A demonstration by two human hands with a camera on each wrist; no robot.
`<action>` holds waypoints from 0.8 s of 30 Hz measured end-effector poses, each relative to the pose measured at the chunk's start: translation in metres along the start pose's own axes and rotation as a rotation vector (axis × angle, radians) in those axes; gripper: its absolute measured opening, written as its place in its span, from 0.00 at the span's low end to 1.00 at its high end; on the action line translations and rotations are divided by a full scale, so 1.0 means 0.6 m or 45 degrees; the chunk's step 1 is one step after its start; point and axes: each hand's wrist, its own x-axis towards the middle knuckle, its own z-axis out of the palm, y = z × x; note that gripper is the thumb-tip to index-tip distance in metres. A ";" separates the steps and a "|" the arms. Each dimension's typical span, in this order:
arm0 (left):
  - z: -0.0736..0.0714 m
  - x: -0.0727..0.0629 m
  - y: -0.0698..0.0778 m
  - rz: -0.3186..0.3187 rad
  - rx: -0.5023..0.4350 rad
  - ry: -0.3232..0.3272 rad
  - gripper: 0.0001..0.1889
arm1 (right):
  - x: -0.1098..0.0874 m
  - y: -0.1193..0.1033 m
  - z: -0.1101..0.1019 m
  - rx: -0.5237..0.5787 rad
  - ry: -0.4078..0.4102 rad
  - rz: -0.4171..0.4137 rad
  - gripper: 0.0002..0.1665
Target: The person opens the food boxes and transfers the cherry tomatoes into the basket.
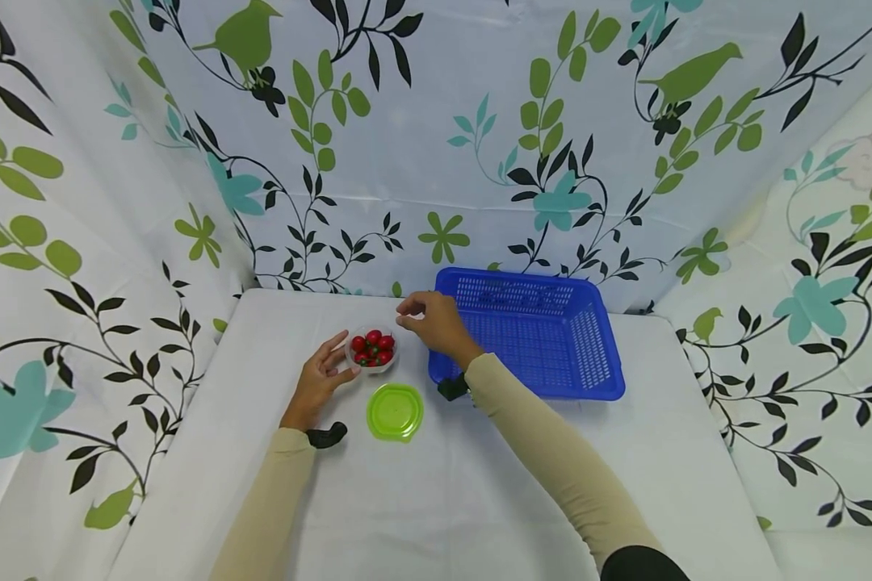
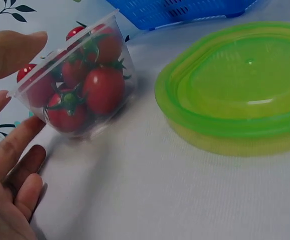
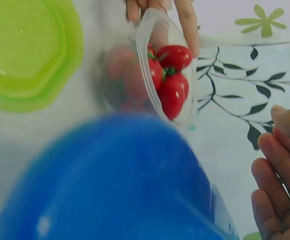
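My left hand (image 1: pixel 312 389) holds a small clear plastic container (image 1: pixel 376 369) from its left side, thumb and fingers spread around its wall. Red cherry tomatoes (image 1: pixel 373 349) with green stems fill the container; in the left wrist view it leans at an angle because of the camera. My right hand (image 1: pixel 439 324) hovers between the container and the blue basket's left end. In the right wrist view its thumb lies close to the loosely bent fingers (image 3: pixel 280 172), with no object visible between them. A green lid (image 1: pixel 396 413) lies on the table just below the container.
A blue perforated basket (image 1: pixel 605 339) stands right of my right hand, partly hidden by that hand and wrist. White cloth covers the table (image 1: pixel 407 500). Patterned curtains (image 1: pixel 407 161) with leaves and birds hang behind and at both sides.
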 end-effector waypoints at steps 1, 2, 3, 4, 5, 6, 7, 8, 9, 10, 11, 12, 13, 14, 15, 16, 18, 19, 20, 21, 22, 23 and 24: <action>0.001 0.000 0.001 0.000 0.003 0.008 0.43 | 0.001 -0.002 0.004 -0.004 -0.007 0.005 0.09; 0.002 0.001 0.003 0.002 0.009 0.016 0.43 | 0.001 -0.005 0.008 -0.007 -0.012 0.011 0.09; 0.003 0.001 0.004 0.008 0.010 0.020 0.43 | 0.002 -0.006 0.012 -0.011 -0.017 0.014 0.09; 0.005 0.002 0.005 0.015 0.003 0.022 0.44 | 0.003 -0.007 0.016 -0.015 -0.024 0.017 0.09; 0.007 0.002 0.006 0.022 -0.006 0.023 0.44 | 0.004 -0.008 0.020 -0.016 -0.031 0.019 0.09; 0.008 0.003 0.007 0.032 -0.015 0.022 0.44 | 0.005 -0.010 0.023 -0.020 -0.031 0.014 0.10; 0.010 0.004 0.007 0.043 -0.028 0.022 0.44 | 0.006 -0.012 0.027 -0.027 -0.033 0.008 0.09; 0.012 0.006 0.007 0.054 -0.043 0.018 0.44 | 0.007 -0.013 0.030 -0.032 -0.034 -0.001 0.09; 0.014 0.007 0.007 0.066 -0.060 0.013 0.43 | 0.008 -0.015 0.033 -0.041 -0.031 -0.016 0.09; 0.016 0.009 0.007 0.074 -0.078 0.008 0.44 | 0.008 -0.017 0.036 -0.050 -0.026 -0.030 0.09; 0.017 0.010 0.007 0.079 -0.089 0.004 0.44 | 0.009 -0.020 0.039 -0.053 -0.024 -0.040 0.09; 0.019 0.012 0.006 0.083 -0.098 0.000 0.44 | 0.009 -0.022 0.043 -0.057 -0.024 -0.051 0.09; 0.020 0.013 0.006 0.082 -0.111 -0.003 0.44 | 0.009 -0.024 0.047 -0.061 -0.028 -0.055 0.09; 0.020 0.014 0.005 0.078 -0.120 -0.006 0.44 | 0.009 -0.026 0.051 -0.056 -0.036 -0.057 0.09; 0.021 0.015 0.004 0.075 -0.131 -0.007 0.45 | 0.010 -0.028 0.054 -0.050 -0.043 -0.053 0.10; 0.022 0.016 0.003 0.070 -0.140 -0.009 0.45 | 0.010 -0.029 0.058 -0.043 -0.054 -0.044 0.10; 0.023 0.016 0.001 0.059 -0.149 -0.012 0.46 | 0.011 -0.032 0.066 -0.033 -0.071 -0.034 0.11; 0.023 0.017 0.001 0.056 -0.157 -0.015 0.46 | 0.011 -0.033 0.070 -0.027 -0.078 -0.025 0.12; 0.024 0.017 0.000 0.056 -0.166 -0.018 0.45 | 0.012 -0.035 0.074 -0.019 -0.085 -0.020 0.12; 0.025 0.017 0.000 0.059 -0.179 -0.021 0.45 | 0.013 -0.036 0.078 -0.016 -0.090 -0.015 0.12; 0.026 0.017 0.000 0.063 -0.191 -0.025 0.45 | 0.013 -0.037 0.081 -0.013 -0.093 -0.012 0.12; 0.027 0.017 0.000 0.069 -0.203 -0.028 0.45 | 0.014 -0.039 0.085 -0.008 -0.097 -0.008 0.12; 0.028 0.016 0.000 0.076 -0.218 -0.032 0.45 | 0.015 -0.040 0.088 -0.007 -0.101 -0.002 0.12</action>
